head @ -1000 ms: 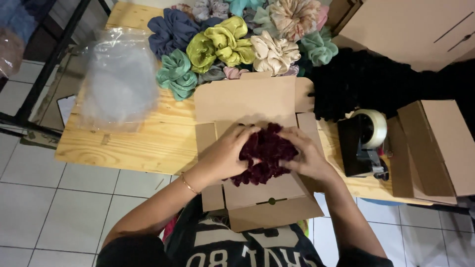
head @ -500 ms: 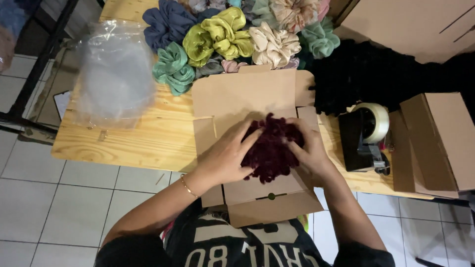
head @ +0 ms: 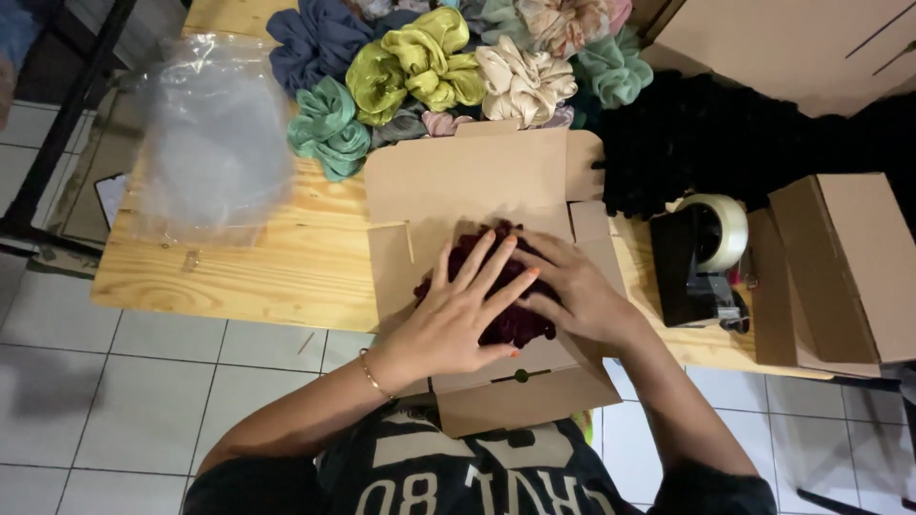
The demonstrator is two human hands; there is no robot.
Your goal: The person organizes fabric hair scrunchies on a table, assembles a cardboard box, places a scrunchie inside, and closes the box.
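Note:
An open cardboard box (head: 477,181) sits at the near edge of a wooden table (head: 258,257). Inside it lies a bunch of dark maroon scrunchies (head: 506,324). My left hand (head: 458,319) lies flat on top of them with fingers spread. My right hand (head: 572,291) presses on the same bunch from the right side, fingers also flat. Neither hand grips anything; both push the fabric down into the box. The box lid stands open toward the far side, its front flap hanging over the table edge.
A heap of coloured scrunchies (head: 429,67) lies behind the box, with black fabric (head: 725,133) to the right. A tape dispenser (head: 701,253) and a second cardboard box (head: 840,267) stand at the right. A clear plastic bag (head: 210,133) rests at the left.
Both hands have gone from cupping the maroon scrunchies to lying flat on them, and the bunch has sunk lower into the box.

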